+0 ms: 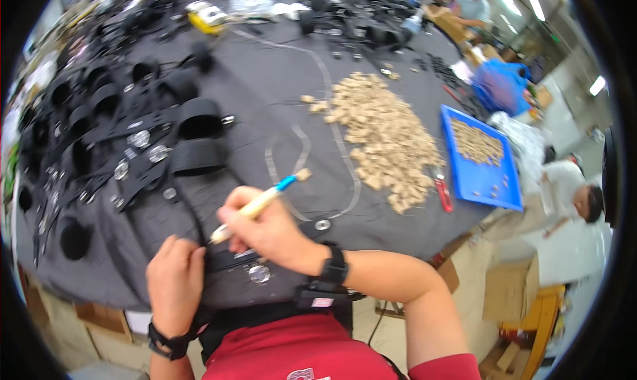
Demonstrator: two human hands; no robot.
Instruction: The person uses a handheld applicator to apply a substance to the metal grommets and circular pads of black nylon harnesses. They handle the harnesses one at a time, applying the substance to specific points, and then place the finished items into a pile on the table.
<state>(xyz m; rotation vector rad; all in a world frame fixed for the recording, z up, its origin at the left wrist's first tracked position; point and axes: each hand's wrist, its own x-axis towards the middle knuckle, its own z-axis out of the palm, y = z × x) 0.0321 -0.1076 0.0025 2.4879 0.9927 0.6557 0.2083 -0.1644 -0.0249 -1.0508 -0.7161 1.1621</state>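
My right hand [275, 234] is closed around a cream pen-shaped tool [262, 203] with a blue upper end. The tool's lower tip points at a black strap piece [225, 259] at the table's near edge. My left hand [174, 274] has its fingers curled at the left end of that strap, its thumb beside the tool's tip; most of its grip is hidden. A shiny round fitting [259, 274] lies on the black material below my right hand. Beyond the tool's blue end is a small tan block [303, 174].
Many black straps with wide loops [199, 155] and shiny round fittings cover the left side. Right of centre lies a pile of small tan blocks [381, 138], beside red-handled pliers [443, 193] and a blue tray [488, 194]. A pale cord [355, 187] curls across the dark cloth. Other people [570, 194] are at right.
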